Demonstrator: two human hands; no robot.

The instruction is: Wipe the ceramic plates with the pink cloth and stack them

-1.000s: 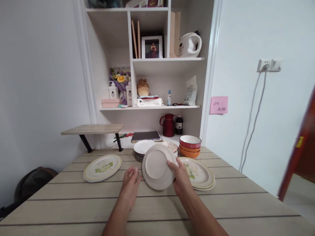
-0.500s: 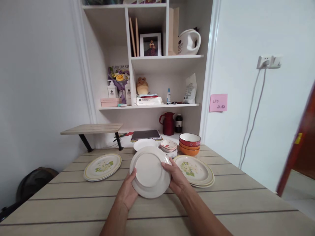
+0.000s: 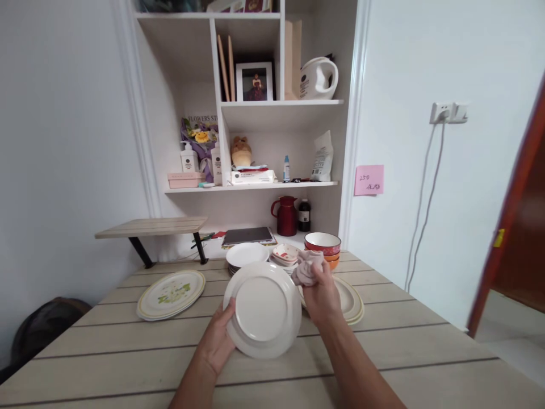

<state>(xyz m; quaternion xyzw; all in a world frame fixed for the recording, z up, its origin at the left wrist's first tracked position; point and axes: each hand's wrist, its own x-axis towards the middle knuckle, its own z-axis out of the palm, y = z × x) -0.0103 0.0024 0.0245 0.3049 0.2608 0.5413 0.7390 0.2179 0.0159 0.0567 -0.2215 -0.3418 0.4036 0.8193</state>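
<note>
A white plate (image 3: 261,309) is held up in front of me, its underside with the raised foot ring turned my way. My left hand (image 3: 219,335) grips its left rim, thumb on the underside. To the right of the plate, my right hand (image 3: 322,295) clutches a crumpled pale pink cloth (image 3: 307,268), apart from the plate's edge. Behind that hand lies a stack of oval plates (image 3: 352,304), partly covered by it. Another pair of oval plates (image 3: 172,294) with green floral print rests on the left of the table.
Farther back stand a stack of white dishes (image 3: 247,254), small patterned dishes (image 3: 285,254) and stacked red and orange bowls (image 3: 322,243). A raised wooden shelf (image 3: 151,226) sits at the table's back left. A red jug (image 3: 286,217) stands behind the bowls.
My right hand has left the plate's right rim and moved up and right, now showing the cloth. The plate stays in my left hand, slightly lower in view.
</note>
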